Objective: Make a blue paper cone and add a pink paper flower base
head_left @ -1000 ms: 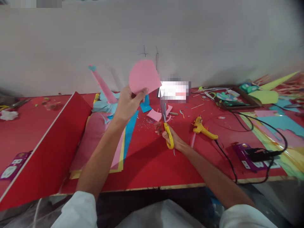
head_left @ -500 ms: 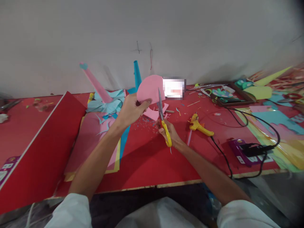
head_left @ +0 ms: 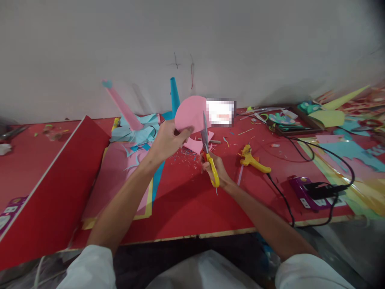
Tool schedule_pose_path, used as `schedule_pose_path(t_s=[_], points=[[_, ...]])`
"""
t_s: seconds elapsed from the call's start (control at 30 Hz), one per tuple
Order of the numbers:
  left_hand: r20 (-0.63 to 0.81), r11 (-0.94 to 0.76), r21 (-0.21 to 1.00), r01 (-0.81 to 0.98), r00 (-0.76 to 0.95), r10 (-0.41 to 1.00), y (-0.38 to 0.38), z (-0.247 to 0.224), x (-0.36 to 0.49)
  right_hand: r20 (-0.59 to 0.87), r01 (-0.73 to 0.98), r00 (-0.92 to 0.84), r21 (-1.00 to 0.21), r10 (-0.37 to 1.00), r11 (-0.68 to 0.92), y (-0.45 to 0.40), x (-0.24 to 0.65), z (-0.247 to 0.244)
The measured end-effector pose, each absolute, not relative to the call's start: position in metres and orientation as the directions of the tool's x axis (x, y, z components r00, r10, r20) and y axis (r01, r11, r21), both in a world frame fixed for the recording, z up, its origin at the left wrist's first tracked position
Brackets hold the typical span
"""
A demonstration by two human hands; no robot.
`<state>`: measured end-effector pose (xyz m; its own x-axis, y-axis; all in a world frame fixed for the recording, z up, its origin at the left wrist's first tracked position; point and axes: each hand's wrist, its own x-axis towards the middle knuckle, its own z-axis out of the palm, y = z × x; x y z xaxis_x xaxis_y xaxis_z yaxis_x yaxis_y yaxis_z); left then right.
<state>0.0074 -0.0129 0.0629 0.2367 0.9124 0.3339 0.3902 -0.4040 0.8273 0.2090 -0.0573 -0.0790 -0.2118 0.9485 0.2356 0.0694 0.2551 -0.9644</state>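
My left hand [head_left: 171, 138] pinches a rounded piece of pink paper [head_left: 191, 114] by its lower edge, thumb on the near face. In my right hand [head_left: 218, 168] is a pair of scissors [head_left: 212, 166] with yellow handles, its blades pointing up and crossing the right part of the paper. Whether the blades are cutting into it or lie in front of it, I cannot tell. Below the held piece, a pink paper offcut [head_left: 194, 145] with a curved edge lies on the red table [head_left: 192, 204], among tiny scraps.
Right of my hands lies a yellow glue gun [head_left: 254, 160], its cord running toward a purple power strip [head_left: 313, 194]. Pink and blue paper cones [head_left: 174, 96] stand at the back. A red upright panel [head_left: 60, 188] is on the left, beside stacked paper sheets [head_left: 111, 176].
Both hands, the pink paper and the scissors have shifted very slightly to the right in the picture. The holds are unchanged.
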Motion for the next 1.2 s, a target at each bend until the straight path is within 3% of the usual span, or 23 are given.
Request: schedule_pose_path(t_s=[0.23,0.83,1.2], points=[[0.318,-0.382,0.847,0.370,0.225,0.921,-0.015,0.059,0.009,0.245,0.033,-0.197,-0.966,0.949,0.257,-0.059,0.207,-0.079],[0.291,-0.306,0.950,0.054,0.190,0.938,-0.020,0.044,0.031,0.244,-0.130,-0.136,-0.965,0.960,0.227,-0.066,0.197,-0.083],[0.539,-0.535,0.820,0.202,0.042,0.841,-0.001,0.054,0.005,0.206,-0.023,-0.233,-0.978,0.950,0.207,-0.063,0.205,-0.082]])
